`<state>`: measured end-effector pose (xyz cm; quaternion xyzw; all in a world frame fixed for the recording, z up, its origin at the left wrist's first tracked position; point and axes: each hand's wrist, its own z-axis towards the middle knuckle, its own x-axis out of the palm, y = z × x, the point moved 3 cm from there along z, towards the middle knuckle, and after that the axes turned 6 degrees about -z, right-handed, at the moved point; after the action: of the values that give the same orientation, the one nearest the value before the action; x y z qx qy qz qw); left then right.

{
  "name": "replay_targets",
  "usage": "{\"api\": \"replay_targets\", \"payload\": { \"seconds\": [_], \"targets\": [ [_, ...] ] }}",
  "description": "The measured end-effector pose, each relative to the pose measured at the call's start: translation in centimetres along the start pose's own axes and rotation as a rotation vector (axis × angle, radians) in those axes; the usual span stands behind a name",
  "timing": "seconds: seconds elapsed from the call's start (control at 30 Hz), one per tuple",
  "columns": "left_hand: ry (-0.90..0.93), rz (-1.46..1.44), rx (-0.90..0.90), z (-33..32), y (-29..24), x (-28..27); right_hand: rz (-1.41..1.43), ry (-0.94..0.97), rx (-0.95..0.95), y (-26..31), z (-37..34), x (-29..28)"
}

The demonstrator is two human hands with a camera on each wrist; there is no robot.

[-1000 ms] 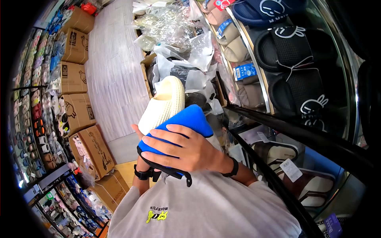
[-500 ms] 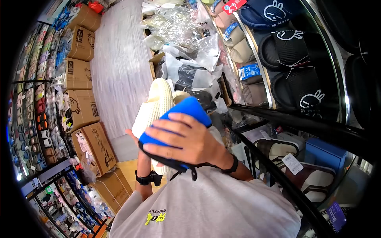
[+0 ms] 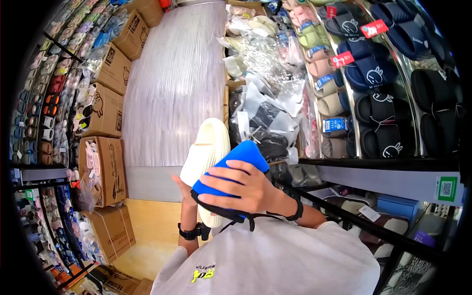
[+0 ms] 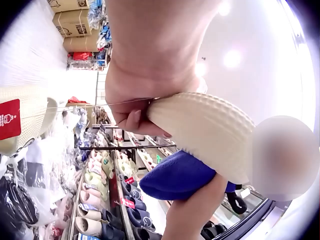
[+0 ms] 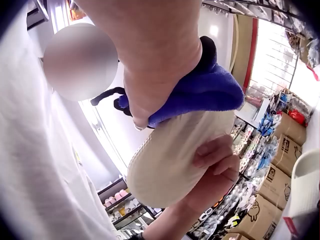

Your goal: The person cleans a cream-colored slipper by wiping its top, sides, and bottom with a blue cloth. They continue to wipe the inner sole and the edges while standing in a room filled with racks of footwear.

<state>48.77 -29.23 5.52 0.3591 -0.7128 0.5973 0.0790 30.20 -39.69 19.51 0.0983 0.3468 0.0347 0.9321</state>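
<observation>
A cream textured slipper (image 3: 205,151) is held in front of the shirt. The left hand (image 3: 187,191) grips it from below; in the right wrist view that hand's fingers (image 5: 215,152) lie on its smooth side. Bent over a blue cloth (image 3: 231,172) with black edging and straps, the right hand (image 3: 243,189) holds it against the slipper. Blue cloth (image 4: 177,175) and slipper (image 4: 205,132) touch in the left wrist view. A second cream slipper (image 4: 30,112) with a red tag hangs at that view's left, by a thin cord. The right thumb is hidden in the head view.
Shelves of slippers (image 3: 378,73) stand at the right, with a black rail (image 3: 354,221) below them. Plastic-wrapped footwear (image 3: 265,105) fills boxes beside the grey floor (image 3: 172,88). Cardboard boxes (image 3: 110,110) and further racks line the left side.
The head view has shifted, showing more shelves at the right and more yellow floor. Both hands, slipper and blue cloth sit a little farther right in it; both grips persist.
</observation>
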Motion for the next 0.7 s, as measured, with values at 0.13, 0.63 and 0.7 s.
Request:
{"api": "replay_targets", "payload": {
  "seconds": [0.13,0.63,0.7],
  "targets": [
    [0.030,-0.017,0.020,-0.4,-2.7,-5.1,0.025,-0.007,0.086,2.8,3.1,5.3],
    [0.053,-0.015,0.096,-1.8,-12.6,-21.1,0.084,0.000,0.165,8.3,15.1,21.3],
    [0.050,-0.022,0.120,-1.3,-13.5,-22.1,0.093,0.023,0.119,9.1,15.7,22.6]
  ]
}}
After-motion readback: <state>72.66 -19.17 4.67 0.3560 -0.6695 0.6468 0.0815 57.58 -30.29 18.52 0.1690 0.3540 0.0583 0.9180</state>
